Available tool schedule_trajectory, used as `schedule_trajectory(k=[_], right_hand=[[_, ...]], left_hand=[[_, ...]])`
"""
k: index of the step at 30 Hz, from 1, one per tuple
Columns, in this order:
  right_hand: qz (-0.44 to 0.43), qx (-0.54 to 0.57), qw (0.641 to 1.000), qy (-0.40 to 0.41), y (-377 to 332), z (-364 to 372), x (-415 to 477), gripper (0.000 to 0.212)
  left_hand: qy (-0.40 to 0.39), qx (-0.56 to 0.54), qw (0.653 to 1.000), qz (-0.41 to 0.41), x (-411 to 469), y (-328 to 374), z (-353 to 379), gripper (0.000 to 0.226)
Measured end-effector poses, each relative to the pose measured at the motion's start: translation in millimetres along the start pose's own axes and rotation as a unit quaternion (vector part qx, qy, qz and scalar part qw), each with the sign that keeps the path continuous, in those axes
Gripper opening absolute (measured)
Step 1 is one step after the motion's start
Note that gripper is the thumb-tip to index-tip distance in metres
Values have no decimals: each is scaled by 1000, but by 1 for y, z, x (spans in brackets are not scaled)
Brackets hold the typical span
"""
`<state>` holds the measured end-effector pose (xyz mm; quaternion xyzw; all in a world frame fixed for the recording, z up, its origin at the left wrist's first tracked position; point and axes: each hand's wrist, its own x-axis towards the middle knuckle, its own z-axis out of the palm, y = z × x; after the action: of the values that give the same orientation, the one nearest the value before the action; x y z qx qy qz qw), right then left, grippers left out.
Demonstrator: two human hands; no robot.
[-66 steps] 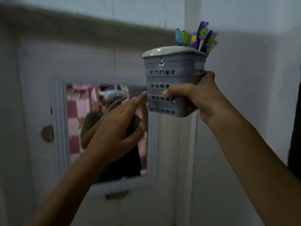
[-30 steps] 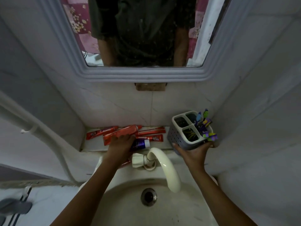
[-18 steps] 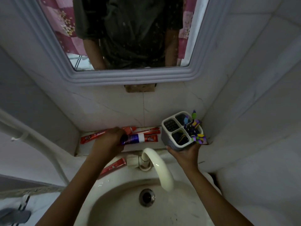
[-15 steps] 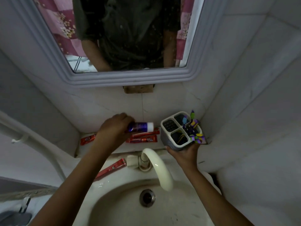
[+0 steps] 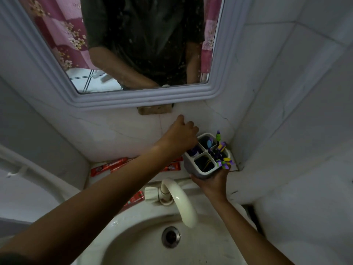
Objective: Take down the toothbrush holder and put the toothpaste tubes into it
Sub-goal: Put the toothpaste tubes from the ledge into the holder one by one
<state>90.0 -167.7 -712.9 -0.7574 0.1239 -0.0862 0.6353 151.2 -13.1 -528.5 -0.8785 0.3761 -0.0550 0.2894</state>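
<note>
Your left hand (image 5: 181, 136) and right hand (image 5: 214, 181) are bare, forearms uncovered, no rings or watch showing. In the mirror (image 5: 133, 100) you wear a dark short-sleeved shirt, hem ending above the elbow.

Your single head camera looked steeply down, close over the sink (image 5: 145, 243), facing the mirror (image 5: 133, 100) and corner wall.

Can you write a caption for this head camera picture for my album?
Left hand puts a purple tube into the holder that the right hand holds.
</note>
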Motion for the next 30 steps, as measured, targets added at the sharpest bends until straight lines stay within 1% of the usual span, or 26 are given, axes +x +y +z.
schedule_trajectory(k=[1,3,5,7,9,10,11,12,13,14,15,16,18,20,23,26,30], right_hand=[[1,1,1000,0,1,1,0,111],[3,-5,1000,0,2,0,0,111],[11,-13,1000,-8,0,0,0,102],[-11,-6,1000,-11,0,0,2,93],[-41,6,999,-11,-3,1,2,95],[-51,7,999,-9,-2,1,2,98],[-54,8,998,-10,-2,1,2,102],[-51,10,999,-9,0,0,3,104],[-46,9,999,-8,2,0,3,105],[-43,6,999,-10,3,0,3,106],[-43,-1,999,-13,3,-1,3,106],[-43,-3,999,-14,3,-1,2,107],[-44,-3,999,-17,2,1,2,106],[-44,4,999,-18,1,4,3,107],[-39,0,999,-21,3,7,3,105],[-32,-4,999,-19,7,5,4,107],[-24,-12,999,-16,10,3,5,106]], left_hand=[[11,21,999,33,5,1,3,15],[37,30,996,79,12,1,15,16],[87,33,990,103,12,-2,28,22],[151,-8,985,82,3,-5,35,38],[200,-94,975,39,-15,-10,41,48],[202,-133,970,-1,-27,-10,45,49],[192,-182,963,-56,-39,-10,51,50],[170,-244,947,-118,-53,-8,58,49],[139,-307,924,-181,-66,-6,66,47],[94,-356,901,-229,-78,-3,74,41],[44,-378,890,-251,-88,2,83,35],[0,-385,888,-251,-95,7,94,31],[-45,-396,887,-234,-99,21,112,30],[-44,-401,885,-231,-95,32,127,29],[-55,-367,903,-217,-83,42,140,30],[-87,-342,919,-177,-72,47,145,33],[-140,-329,919,-166,-66,44,147,43]])
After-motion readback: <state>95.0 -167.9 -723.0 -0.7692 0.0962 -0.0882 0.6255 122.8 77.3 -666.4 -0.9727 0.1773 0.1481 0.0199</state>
